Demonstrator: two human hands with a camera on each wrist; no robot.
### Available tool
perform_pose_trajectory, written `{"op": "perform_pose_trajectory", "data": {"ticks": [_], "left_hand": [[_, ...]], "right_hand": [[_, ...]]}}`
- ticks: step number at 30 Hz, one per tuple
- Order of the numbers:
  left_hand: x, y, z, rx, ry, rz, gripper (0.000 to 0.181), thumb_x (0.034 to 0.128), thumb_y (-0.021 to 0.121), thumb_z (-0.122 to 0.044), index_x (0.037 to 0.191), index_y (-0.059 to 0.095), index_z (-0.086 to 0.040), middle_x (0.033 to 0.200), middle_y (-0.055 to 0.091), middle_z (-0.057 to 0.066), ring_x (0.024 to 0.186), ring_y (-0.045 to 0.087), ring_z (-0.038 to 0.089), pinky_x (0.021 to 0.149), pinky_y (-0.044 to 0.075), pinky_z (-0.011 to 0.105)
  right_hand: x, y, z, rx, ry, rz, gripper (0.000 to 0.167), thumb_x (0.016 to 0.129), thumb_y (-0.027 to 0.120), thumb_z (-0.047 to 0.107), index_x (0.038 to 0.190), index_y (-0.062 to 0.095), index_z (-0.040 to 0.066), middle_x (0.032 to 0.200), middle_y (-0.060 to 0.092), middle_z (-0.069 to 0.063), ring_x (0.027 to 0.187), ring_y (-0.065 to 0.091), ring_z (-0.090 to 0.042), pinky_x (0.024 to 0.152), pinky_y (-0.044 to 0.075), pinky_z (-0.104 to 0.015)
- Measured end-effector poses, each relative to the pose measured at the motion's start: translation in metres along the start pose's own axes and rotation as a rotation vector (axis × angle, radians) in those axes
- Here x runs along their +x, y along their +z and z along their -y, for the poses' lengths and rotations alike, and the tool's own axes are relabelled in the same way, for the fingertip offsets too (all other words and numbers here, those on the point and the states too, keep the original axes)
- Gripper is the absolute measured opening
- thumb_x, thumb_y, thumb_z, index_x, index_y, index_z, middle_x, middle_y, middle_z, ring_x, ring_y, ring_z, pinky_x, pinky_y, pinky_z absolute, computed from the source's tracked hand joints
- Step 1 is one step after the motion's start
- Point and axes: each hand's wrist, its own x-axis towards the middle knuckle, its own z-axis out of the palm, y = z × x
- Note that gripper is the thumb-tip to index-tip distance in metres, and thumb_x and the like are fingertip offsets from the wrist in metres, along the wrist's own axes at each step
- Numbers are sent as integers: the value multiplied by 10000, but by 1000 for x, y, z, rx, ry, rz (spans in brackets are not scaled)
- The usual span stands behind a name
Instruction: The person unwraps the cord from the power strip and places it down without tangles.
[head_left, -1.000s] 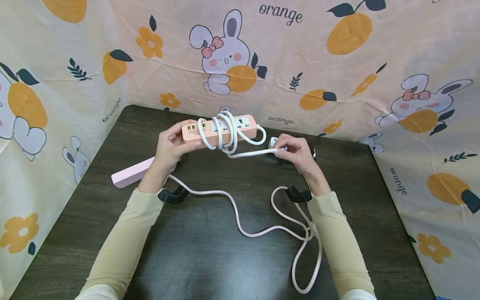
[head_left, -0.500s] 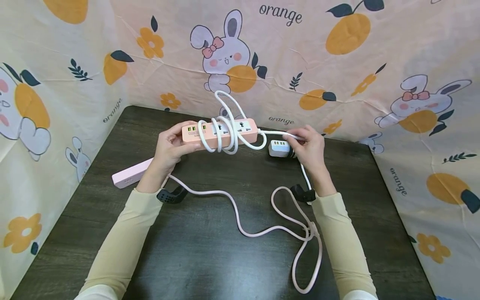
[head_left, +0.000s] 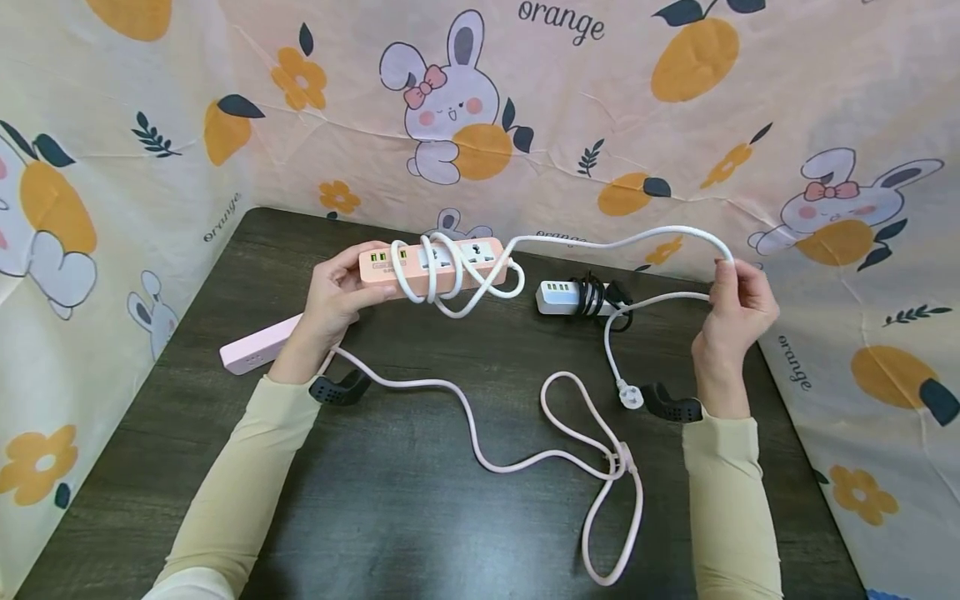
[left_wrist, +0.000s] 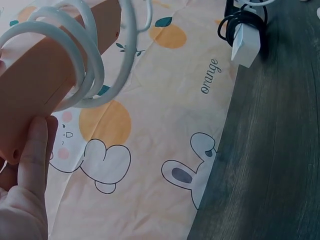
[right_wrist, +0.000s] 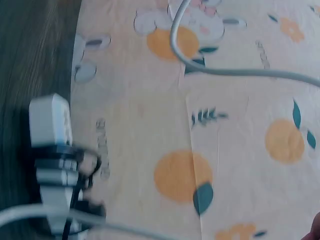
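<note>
My left hand point(head_left: 333, 292) grips the left end of a peach power strip point(head_left: 381, 265), held up above the table's back edge. White cord point(head_left: 432, 271) loops around the strip several times; the left wrist view shows the loops beside the strip's peach underside point(left_wrist: 35, 95). Far to the right, my right hand point(head_left: 735, 312) pinches the same cord between thumb and fingers. One stretch arcs from the strip to this hand. The other stretch runs back left and hangs down to a white plug point(head_left: 630, 396), close to the right wristband. The right wrist view catches only a fingertip point(right_wrist: 316, 230).
Behind the hands, a white power strip point(head_left: 557, 297) wrapped in black cord point(head_left: 591, 297) lies on the dark table point(head_left: 420, 533). A pink power strip point(head_left: 258, 345) lies partly behind the left forearm, its pale cord point(head_left: 468, 408) trailing to a tied bundle at right. Printed cloth point(head_left: 300, 183) surrounds the table.
My right hand has moved far right, drawing out a length of white cord. A loop standing above the strip is gone, and the plug now shows. The left hand stays nearly in place.
</note>
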Motion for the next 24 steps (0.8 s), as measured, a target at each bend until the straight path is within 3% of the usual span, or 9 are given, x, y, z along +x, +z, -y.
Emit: {"op": "perform_pose_trajectory", "data": {"ticks": [5,10,14,18,20,24], "left_hand": [[2,-1,0,-18,33,-25,514,701,581,247,1146,620,-7,1068,597,84,943,580,165,745,511,202],[5,-1,-3,4,68,-26,512,695,578,245,1127,628,-26,1050,604,69,930,585,147,745,508,191],[5,-1,-6,-12,60,-26,500,695,590,237,1127,631,-12,1052,603,78,937,585,151,745,509,195],[4,-1,-7,-25,53,-24,504,694,589,247,1136,626,9,1057,598,95,941,583,160,743,509,199],[5,-1,-7,-21,54,-19,510,695,584,254,1142,622,10,1061,595,95,943,582,162,752,509,202],[5,-2,-6,-9,53,-13,527,695,576,260,1144,621,-12,1065,595,87,943,584,158,761,509,202]], "right_hand": [[2,-27,2,84,-18,-35,158,800,674,-76,815,609,-219,605,530,-86,498,357,-142,511,315,-194],[-1,-49,-1,15,-83,57,152,788,641,-121,799,577,-258,626,532,-66,571,424,-140,549,350,-194],[-7,-64,1,-106,-110,231,64,769,625,-168,777,612,-231,713,585,-41,680,474,-126,601,392,-166],[-17,-73,14,-343,-155,458,20,747,625,-198,766,630,-202,775,601,40,743,503,-89,664,398,-172],[-21,-77,20,-443,-179,560,48,719,633,-217,761,623,-198,785,606,63,764,513,-67,683,394,-176],[-26,-94,19,-549,-203,755,188,625,651,-281,742,647,-135,773,633,-20,777,529,-47,694,408,-141]]}}
